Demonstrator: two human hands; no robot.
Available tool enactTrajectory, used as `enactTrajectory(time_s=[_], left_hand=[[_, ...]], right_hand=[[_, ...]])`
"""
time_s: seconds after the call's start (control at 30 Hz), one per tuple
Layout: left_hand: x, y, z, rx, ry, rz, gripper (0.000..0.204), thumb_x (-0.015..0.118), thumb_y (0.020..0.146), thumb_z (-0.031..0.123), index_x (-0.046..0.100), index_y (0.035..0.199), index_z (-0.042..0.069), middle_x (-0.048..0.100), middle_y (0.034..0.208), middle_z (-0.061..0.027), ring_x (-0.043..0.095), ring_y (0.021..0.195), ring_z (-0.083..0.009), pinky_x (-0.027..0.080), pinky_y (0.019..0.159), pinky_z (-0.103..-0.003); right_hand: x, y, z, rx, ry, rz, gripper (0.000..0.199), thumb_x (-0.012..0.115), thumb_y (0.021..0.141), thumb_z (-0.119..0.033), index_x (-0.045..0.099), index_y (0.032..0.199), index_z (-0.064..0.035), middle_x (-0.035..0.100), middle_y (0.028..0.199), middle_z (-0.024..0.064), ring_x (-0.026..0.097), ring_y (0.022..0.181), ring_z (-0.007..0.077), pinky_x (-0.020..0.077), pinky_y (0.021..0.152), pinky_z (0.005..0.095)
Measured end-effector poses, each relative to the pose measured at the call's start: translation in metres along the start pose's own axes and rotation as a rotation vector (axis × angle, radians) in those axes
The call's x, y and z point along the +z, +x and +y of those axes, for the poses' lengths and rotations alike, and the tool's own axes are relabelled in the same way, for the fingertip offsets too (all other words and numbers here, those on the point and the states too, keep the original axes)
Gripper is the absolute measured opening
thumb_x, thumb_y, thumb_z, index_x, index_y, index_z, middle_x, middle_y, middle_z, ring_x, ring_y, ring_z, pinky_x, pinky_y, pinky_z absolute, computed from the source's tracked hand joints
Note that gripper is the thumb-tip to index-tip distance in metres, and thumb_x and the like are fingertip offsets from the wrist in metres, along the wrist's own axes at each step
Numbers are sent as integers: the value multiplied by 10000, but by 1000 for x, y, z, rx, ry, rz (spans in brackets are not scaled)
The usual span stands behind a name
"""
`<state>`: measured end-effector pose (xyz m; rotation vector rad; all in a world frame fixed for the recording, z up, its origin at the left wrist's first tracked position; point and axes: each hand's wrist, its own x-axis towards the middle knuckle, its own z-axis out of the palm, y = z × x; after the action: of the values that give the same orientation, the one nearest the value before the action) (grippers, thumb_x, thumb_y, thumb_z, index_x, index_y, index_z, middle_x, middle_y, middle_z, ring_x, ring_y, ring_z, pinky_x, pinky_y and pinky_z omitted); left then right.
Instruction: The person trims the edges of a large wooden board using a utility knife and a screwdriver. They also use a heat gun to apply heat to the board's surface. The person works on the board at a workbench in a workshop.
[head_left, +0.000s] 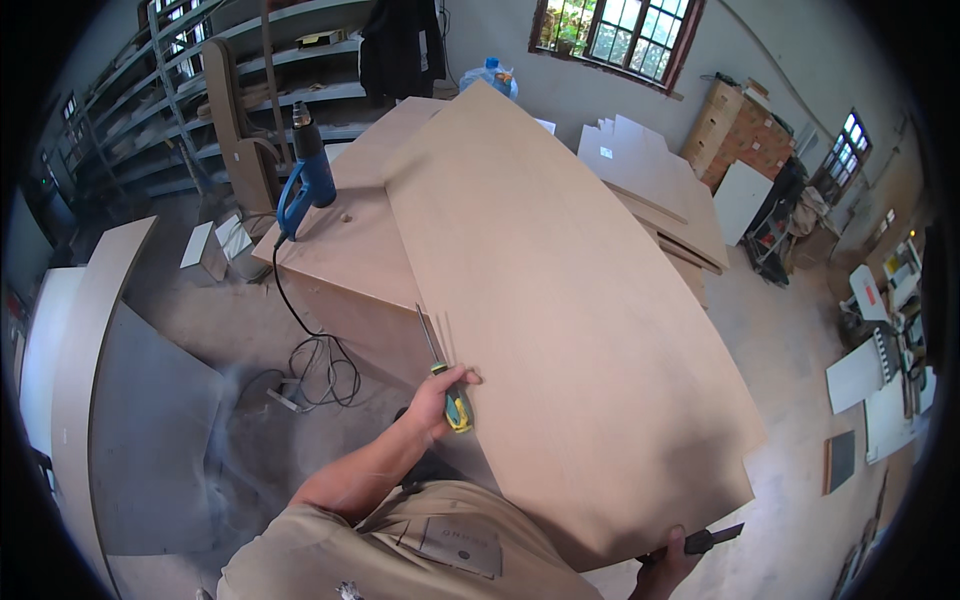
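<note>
My left hand (436, 396) is closed round a screwdriver (455, 408) with a yellow and green handle, its long shaft pointing up and away. The same hand rests at the left edge of a large tan wooden panel (570, 300). At the panel's near right corner, my right hand (668, 566) is closed on a black utility knife (712, 539), its tip pointing right. The panel lies at a slant over a box-like wooden workpiece (345, 235). How firmly each hand bears on the panel is hard to see.
A blue heat gun (312, 175) stands nozzle up on the workpiece, its black cord (325, 365) looping down to the floor. Curved panels (85, 350) stand at left. Stacked boards (650, 180) lie beyond the panel, shelves (290, 55) at the back.
</note>
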<state>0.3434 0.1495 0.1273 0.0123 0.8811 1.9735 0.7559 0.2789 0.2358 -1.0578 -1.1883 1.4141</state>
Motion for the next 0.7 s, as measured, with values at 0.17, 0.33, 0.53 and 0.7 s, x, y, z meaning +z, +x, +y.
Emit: enactTrajectory(time_s=[0.17,0.33,0.53,0.7], left_hand=[[25,-22,8,-50,168,242,283,592,1012,300,682,871,72,685,956,-60,639,856,-216,529,796,-363],[27,-42,6,-130,159,379,240,604,1003,229,687,894,32,669,984,-82,628,868,-212,526,774,-359],[26,-50,-1,-57,179,370,209,617,973,197,710,903,24,679,957,-74,619,862,-192,517,768,-337],[28,-45,-3,-27,213,420,191,613,933,147,744,918,8,710,952,-73,630,901,-185,504,828,-336]], right_hand=[[-2,15,19,30,34,-3,439,777,849,-276,553,1142,-38,525,693,-30,435,450,57,331,396,220],[-20,24,36,144,85,17,368,785,852,-227,547,1069,-49,544,676,-16,439,436,69,353,386,232],[-32,53,52,261,133,33,547,788,774,-151,505,1229,-39,608,892,21,562,579,115,453,470,252],[-21,73,60,271,190,-91,573,829,768,-208,511,1214,-40,591,783,-6,515,495,83,428,415,245]])
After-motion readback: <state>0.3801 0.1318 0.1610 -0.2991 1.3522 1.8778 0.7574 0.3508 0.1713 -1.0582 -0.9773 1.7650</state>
